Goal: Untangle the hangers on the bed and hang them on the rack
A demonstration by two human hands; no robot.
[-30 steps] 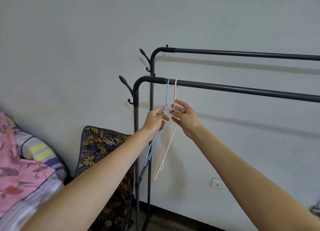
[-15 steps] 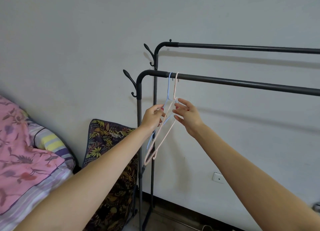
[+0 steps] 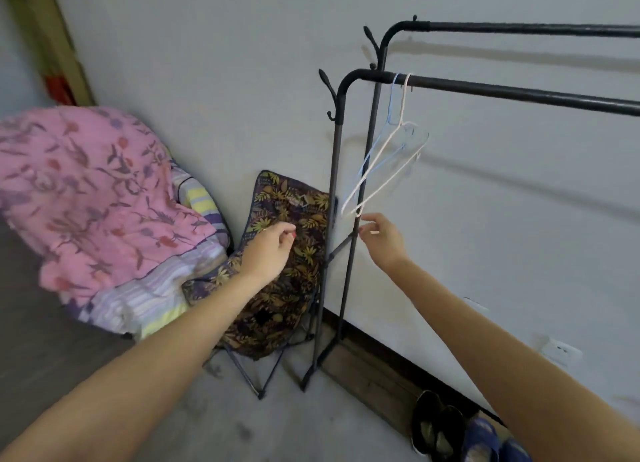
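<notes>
Two thin hangers hang side by side by their hooks on the lower bar of the black rack (image 3: 519, 93), near its left end; the blue hanger (image 3: 388, 150) sits just left of the white hanger (image 3: 384, 179), both tilted with their lower ends swung leftward; the right hand (image 3: 384, 242) is just below the white hanger's low tip, fingers loosely spread and holding nothing; the left hand (image 3: 268, 250) hovers before a leaf-patterned folding chair (image 3: 294, 288), fingers curled, empty; pink floral bedding (image 3: 86, 191) lies at left.
</notes>
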